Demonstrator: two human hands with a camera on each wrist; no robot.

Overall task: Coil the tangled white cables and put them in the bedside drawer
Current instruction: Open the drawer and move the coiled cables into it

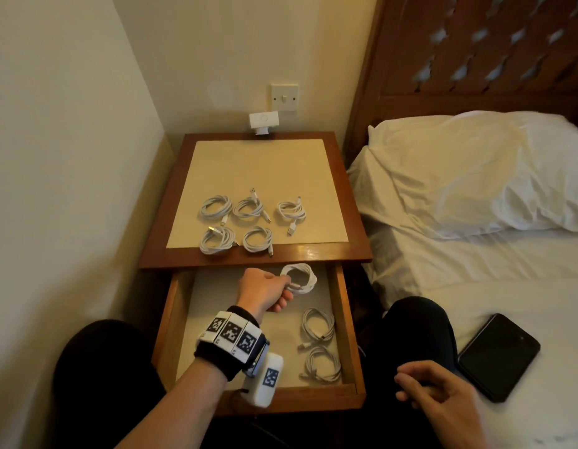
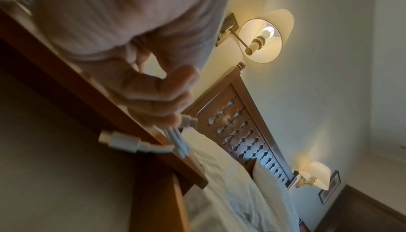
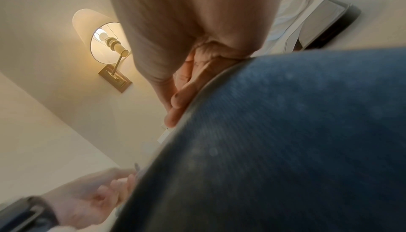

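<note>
Left hand (image 1: 265,288) pinches a coiled white cable (image 1: 299,278) over the open drawer's (image 1: 344,319) far right corner, two coils nearer; right hand (image 1: 433,392) idles loosely curled, holding nothing.

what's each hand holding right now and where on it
The left hand grips a coiled white cable by the near side of its loop, fingers curled round the bundled strands, over the open drawer. The right hand holds nothing.
</note>
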